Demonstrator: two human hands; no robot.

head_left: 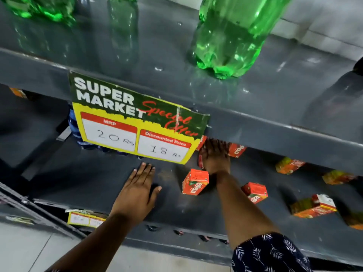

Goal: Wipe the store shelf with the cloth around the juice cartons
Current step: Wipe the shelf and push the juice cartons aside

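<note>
glossy grey metal shelf (98, 179), glossy printed card juice cartons (194, 181), translucent green plastic bottle (231, 36), paper price sign (135, 118).

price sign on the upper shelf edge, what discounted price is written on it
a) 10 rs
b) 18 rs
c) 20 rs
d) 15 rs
b, the price sign has "18 Rs" handwritten in the box under "Discounted Price", while "20 Rs" sits in the MRP box beside it.

Grey shelf (94, 177) carries scattered red juice cartons (195, 181); upper shelf (137, 55) carries green bottles (229, 40).
</note>
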